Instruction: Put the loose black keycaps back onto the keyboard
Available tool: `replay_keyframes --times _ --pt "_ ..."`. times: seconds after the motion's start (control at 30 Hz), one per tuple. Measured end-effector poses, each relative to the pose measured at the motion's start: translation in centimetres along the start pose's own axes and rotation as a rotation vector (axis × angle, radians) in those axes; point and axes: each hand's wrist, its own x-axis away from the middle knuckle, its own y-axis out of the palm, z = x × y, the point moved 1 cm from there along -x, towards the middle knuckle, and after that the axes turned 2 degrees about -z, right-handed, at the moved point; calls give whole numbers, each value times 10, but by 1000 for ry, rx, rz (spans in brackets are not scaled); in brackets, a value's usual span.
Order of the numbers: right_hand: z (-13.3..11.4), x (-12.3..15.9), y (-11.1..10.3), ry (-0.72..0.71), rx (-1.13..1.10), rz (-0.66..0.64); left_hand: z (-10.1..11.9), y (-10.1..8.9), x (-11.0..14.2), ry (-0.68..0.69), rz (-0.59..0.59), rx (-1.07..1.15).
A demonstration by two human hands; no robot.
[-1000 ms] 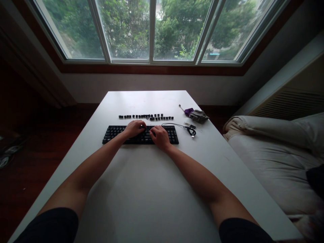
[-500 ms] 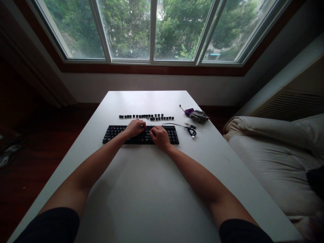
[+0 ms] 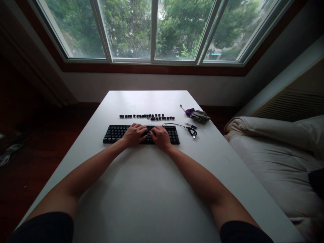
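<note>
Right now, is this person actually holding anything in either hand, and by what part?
Nothing is clearly gripped. The left hand and right hand both rest on the middle of the black keyboard, fingers curled over its keys; whether a fingertip pinches a keycap cannot be told.

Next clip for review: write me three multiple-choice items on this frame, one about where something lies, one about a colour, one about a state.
1. Where does the row of loose keycaps lie?
A. On the table beyond the keyboard
B. On the floor
C. On the bedding

2. What colour is the keyboard?
A. White
B. Black
C. Red

3. How are the two hands placed?
A. Both raised off the table
B. One holding the cable
C. Both resting on the keyboard

Answers:
1. A, the caps sit in a line on the white table, on the window side of the keyboard.
2. B, its body and keys are dark against the table.
3. C, the left hand and right hand lie side by side over its middle, while the cable lies untouched to the right.
</note>
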Motion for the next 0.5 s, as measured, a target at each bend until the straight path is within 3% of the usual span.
replay_keyframes --times 0.2,0.5 --pt "0 0 0 -7 3 4 9 0 18 4 -40 -21" --pt "4 -2 3 35 -77 56 13 9 16 21 -84 -95"
